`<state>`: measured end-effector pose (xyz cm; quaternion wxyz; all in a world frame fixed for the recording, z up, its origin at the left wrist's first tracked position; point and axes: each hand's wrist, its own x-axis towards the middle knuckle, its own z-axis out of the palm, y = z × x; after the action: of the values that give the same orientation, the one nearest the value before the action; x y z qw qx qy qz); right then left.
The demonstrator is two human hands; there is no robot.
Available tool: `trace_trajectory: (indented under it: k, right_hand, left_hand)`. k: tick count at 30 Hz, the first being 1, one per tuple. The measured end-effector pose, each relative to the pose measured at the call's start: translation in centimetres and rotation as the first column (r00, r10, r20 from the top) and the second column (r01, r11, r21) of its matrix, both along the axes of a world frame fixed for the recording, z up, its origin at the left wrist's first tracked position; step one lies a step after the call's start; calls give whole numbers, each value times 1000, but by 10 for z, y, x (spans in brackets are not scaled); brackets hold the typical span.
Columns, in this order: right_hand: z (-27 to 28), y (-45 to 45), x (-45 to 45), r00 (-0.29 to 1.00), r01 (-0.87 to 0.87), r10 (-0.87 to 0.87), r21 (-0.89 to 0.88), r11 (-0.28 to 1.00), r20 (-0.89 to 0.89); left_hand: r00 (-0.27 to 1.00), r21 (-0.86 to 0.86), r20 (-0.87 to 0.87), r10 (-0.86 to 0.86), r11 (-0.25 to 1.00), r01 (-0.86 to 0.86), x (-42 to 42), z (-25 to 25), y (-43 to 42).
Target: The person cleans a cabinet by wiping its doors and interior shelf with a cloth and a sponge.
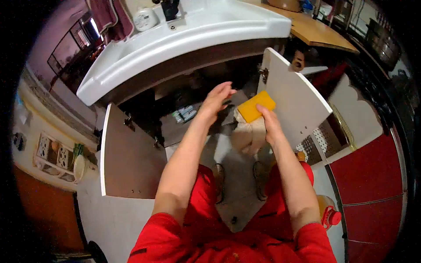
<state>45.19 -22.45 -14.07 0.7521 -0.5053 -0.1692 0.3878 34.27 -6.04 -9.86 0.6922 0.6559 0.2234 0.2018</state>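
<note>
My right hand (pixel 272 124) grips a yellow sponge (pixel 255 107), its thumb lying on the top face. A bunched off-white cloth (pixel 249 136) hangs beneath the sponge, apparently in the same hand. My left hand (pixel 215 101) reaches into the opening of the cabinet under the sink, fingers stretched out and nothing visible in them. Swung outward on either side are the left cabinet door (pixel 129 160) and the right cabinet door (pixel 291 90). Small white and green packs (pixel 184 114) lie on the cabinet floor, left of my left hand. The cabinet's back is dark.
Above the cabinet is a white sink (pixel 201 41) with a white bottle (pixel 145 19) and a dark faucet (pixel 170 8). A wooden board (pixel 315 30) juts out at right. On the floor by my right leg stands a red-capped bottle (pixel 328 212), near red cabinet fronts (pixel 368 175).
</note>
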Motion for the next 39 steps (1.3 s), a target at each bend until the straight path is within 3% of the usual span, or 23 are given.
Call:
trace_trajectory:
  k: [2,5,6,9,11,12,14,16,17,19,20,22,23,25,26,28,30,32,34,36,37,38,39]
  right_hand:
    - [4,-1,3,998,50,-48,51,997,-30]
    - [2,-1,8,990,105,-90,140,985,-107]
    - [2,0,7,991,102,-84,187,977,-101]
    - [9,-5,3,999,34,-33,235,971,-9]
    - [16,-15,-2,997,-19,1,235,972,78]
    - [22,-24,-6,994,-80,67,141,987,91]
    - [22,-35,-4,987,-130,125,43,991,97]
    - [16,-44,5,983,-144,163,-205,968,78]
    - [11,-47,9,985,-137,155,-203,969,74]
    - [3,-50,13,965,-183,215,-201,962,152]
    - [1,-52,13,968,-174,205,-197,965,148]
    - [18,-58,6,932,-146,249,-356,923,263]
    - [19,-60,3,934,-140,243,-358,923,261]
    - [19,-64,-2,954,-42,129,-304,952,272]
    - [23,-66,-1,954,-40,128,-308,951,271]
    - [30,-69,3,919,-192,282,-313,930,277]
    - [21,-69,8,893,-254,353,-334,908,279]
    - [20,-70,11,860,-318,427,-359,877,281]
    - [35,-73,8,817,-364,488,-383,849,306]
    - [39,-75,6,815,-379,495,-369,848,301]
    - [39,-75,5,814,-396,501,-349,849,295]
    - [41,-75,3,809,-400,508,-359,844,294]
    - [42,-76,1,831,-405,497,-338,849,252]
  left_hand:
    - [997,-35,-33,-68,997,67,-7,-15,1]
    - [903,-144,-175,-391,918,370,-9,-43,-19]
    - [883,-123,12,-470,875,467,-12,-64,-24]
    - [942,-93,-12,-334,939,332,-2,-50,-53]
    - [915,-53,-87,-394,919,391,-3,-40,-41]
    - [913,-50,-89,-398,917,395,-7,-38,-31]
    - [783,-44,-292,-549,826,563,-19,-40,-2]
    - [782,-81,-380,-494,860,504,-27,-75,43]
    - [776,-82,-384,-499,856,510,-30,-78,55]
    - [933,-97,-338,-122,991,95,-28,-83,70]
    - [930,-95,-343,-131,990,104,-20,-87,75]
    - [985,185,-28,169,970,-161,1,-96,88]
    - [986,182,-30,163,971,-154,13,-103,100]
    - [824,660,-437,361,751,21,35,-117,125]
    - [825,658,-438,357,753,23,43,-123,130]
    - [633,713,-631,449,657,245,56,-127,130]
    - [676,698,-623,394,669,254,67,-138,128]
    - [768,828,-512,385,460,322,72,-162,119]
    - [733,801,-564,381,469,372,77,-171,119]
    - [761,807,-473,444,564,172,85,-195,133]
    - [791,875,-368,490,469,117,97,-205,138]
    - [789,871,-369,491,478,110,112,-211,148]
    - [706,779,-520,480,605,163,131,-206,149]
